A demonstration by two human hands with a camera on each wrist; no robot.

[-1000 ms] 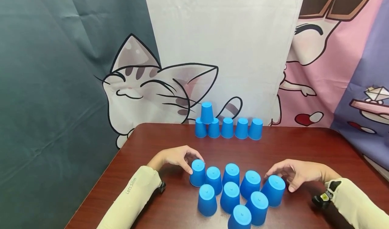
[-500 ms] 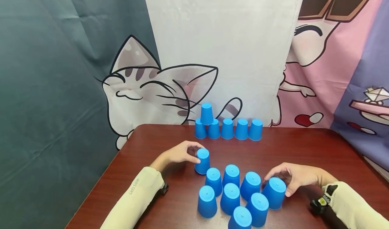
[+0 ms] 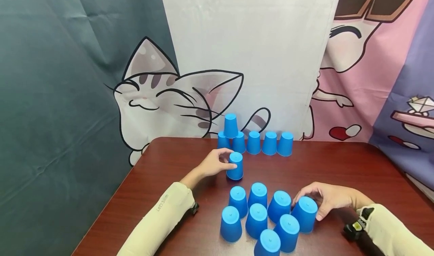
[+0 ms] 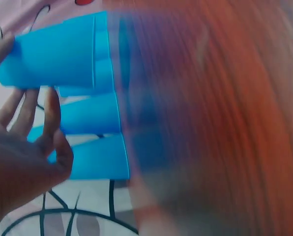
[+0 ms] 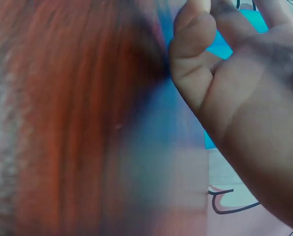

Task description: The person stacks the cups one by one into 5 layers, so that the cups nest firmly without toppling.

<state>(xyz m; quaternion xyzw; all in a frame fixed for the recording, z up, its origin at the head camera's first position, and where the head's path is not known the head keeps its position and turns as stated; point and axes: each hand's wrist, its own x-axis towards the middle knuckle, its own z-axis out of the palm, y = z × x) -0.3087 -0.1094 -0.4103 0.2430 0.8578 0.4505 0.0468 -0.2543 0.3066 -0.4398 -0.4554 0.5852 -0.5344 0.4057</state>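
My left hand [image 3: 213,162] pinches an upside-down blue cup [image 3: 235,167] between thumb and fingers, in front of the back row. In the left wrist view this held cup [image 4: 48,54] overlaps the row's cups behind it; it seems slightly off the table. On the right, my right hand [image 3: 333,197] has thumb and fingers around another upside-down blue cup [image 3: 305,216], which stands at the right end of the near group. The right wrist view shows mostly the palm [image 5: 254,108], with bits of blue behind the fingers.
Several more upside-down blue cups [image 3: 256,222] stand close together at the near middle of the brown table [image 3: 162,150]. At the far edge is a row of cups [image 3: 269,144], with one cup [image 3: 231,126] on top of the two leftmost. A printed cloth [image 3: 251,52] hangs behind.
My left hand has taken its cup from the left end of the near group and carried it away from me and rightward, towards the back row. The right thumb has closed in on its cup.
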